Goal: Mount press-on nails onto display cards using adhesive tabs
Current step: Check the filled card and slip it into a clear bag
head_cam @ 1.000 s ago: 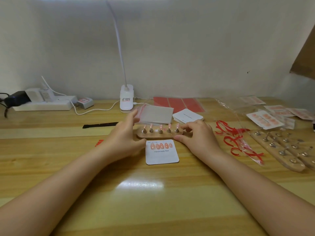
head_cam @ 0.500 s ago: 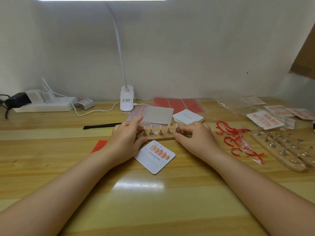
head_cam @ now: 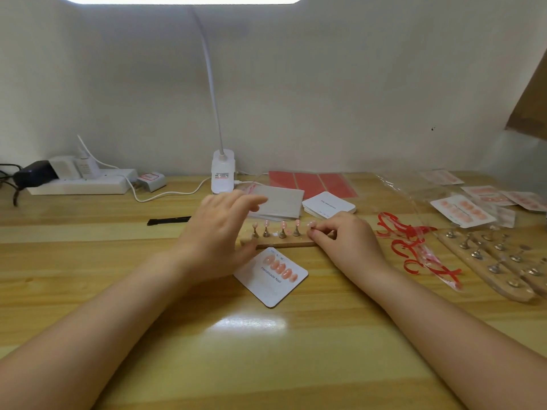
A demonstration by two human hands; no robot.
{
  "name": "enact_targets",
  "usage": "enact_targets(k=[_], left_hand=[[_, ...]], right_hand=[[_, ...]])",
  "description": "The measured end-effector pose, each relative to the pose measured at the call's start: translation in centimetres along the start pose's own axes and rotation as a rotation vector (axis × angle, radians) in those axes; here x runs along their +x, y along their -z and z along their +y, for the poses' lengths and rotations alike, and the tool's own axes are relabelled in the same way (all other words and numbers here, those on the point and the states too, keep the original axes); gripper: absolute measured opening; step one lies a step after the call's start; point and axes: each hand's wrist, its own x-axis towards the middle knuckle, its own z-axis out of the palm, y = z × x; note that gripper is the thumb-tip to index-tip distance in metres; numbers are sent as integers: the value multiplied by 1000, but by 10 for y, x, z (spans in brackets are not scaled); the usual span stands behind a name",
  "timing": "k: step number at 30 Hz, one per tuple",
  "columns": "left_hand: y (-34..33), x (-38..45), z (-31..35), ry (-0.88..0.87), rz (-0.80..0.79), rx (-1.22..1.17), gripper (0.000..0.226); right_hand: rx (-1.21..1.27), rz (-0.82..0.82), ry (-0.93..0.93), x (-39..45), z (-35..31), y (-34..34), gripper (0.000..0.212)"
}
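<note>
A white display card [head_cam: 270, 276] printed "Handmade Nail" lies tilted on the wooden table, with a row of several pink nails stuck on it. Just behind it stands a wooden nail-holder strip [head_cam: 284, 243] with several metal pegs, each topped by a pink nail. My right hand [head_cam: 340, 241] pinches the rightmost peg's nail at the strip's right end. My left hand [head_cam: 217, 232] is at the strip's left end, its fingers stretched out above the pegs toward the plastic sleeves, its thumb by the card's corner.
Behind the strip lie a stack of clear sleeves [head_cam: 276, 202], a pile of blank cards [head_cam: 328, 205] and red adhesive sheets [head_cam: 310, 183]. Red backing strips [head_cam: 408, 250], more wooden peg strips [head_cam: 497, 261] and bagged finished cards [head_cam: 461, 211] fill the right. Lamp base [head_cam: 223, 176], power strip [head_cam: 80, 183], black tool [head_cam: 168, 221] at left.
The display card has turned from square to tilted. The peg strip shifted slightly away from me. My left hand lifted its fingers off the strip and stretched them forward.
</note>
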Motion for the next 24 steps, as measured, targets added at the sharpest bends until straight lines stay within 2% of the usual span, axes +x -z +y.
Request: enact_targets(k=[6, 9, 12, 15, 18, 24], left_hand=[[32, 16, 8, -125, -438, 24, 97], [28, 13, 10, -85, -650, -106, 106], [22, 9, 13, 8, -764, -139, 103], [23, 7, 13, 114, -817, -160, 91], [23, 7, 16, 146, -818, -177, 87], [10, 9, 38, 44, -595, -31, 92]], right_hand=[[-101, -7, 43, -2, -2, -4, 17], [-58, 3, 64, -3, -1, -4, 16], [-5, 31, 88, -5, -2, -4, 16], [6, 27, 106, -5, -3, -4, 17], [26, 27, 106, -4, -3, -4, 18], [142, 62, 130, -6, -6, -1, 15]])
